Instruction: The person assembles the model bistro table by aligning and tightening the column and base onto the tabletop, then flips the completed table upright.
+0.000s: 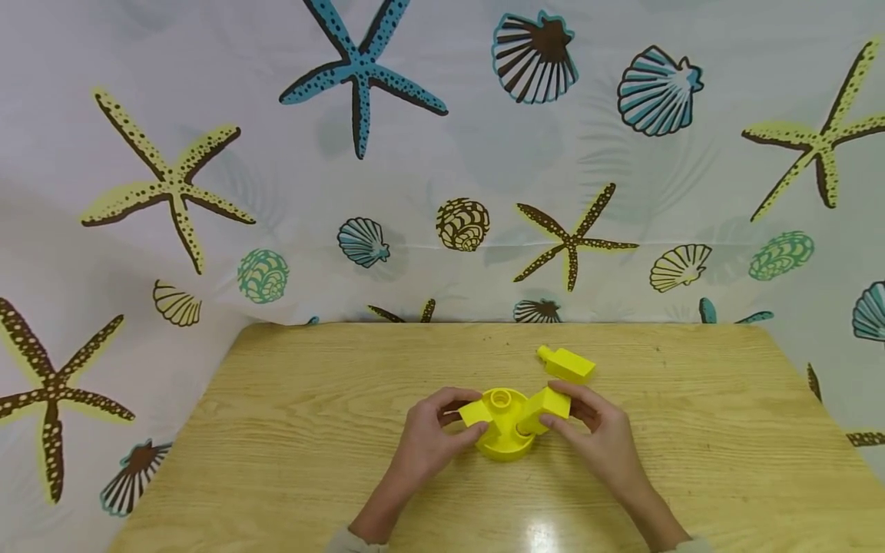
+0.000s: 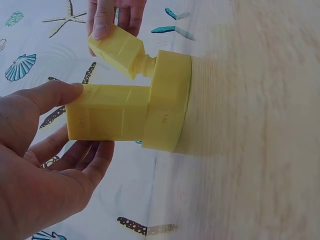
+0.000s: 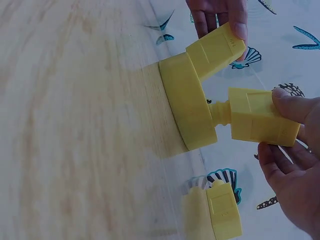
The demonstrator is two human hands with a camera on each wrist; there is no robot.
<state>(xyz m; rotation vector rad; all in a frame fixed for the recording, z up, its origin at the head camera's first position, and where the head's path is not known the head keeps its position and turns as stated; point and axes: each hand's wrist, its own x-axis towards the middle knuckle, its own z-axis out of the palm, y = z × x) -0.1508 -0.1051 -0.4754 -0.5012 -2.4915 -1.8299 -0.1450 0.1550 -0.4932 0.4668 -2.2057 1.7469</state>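
"At twelve o'clock on the round base [image 1: 505, 455], a bare socket [image 1: 500, 398]?"

"Yes. At nine, the left hand [image 1: 432, 438] pinches the left block [image 1: 474, 412]; near three, the right hand [image 1: 603, 434] pinches the right block [image 1: 551, 402], tilted, its neck [image 3: 220, 113] showing. A loose block [image 1: 568, 365] lies beyond, at one."

"Best technique?"

"I'd steady the left block, square the right block to its socket, then press evenly."

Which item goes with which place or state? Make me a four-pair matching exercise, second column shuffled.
1. Round yellow plastic-looking base
2. Loose yellow boxy block
3. Left hand
4. Right hand

A. Holding the neck-exposed yellow block
B. Lying on its side, held by neither hand
C. Directly between the hands
D. Holding the neck-hidden yellow block

Pairs: 1-C, 2-B, 3-D, 4-A
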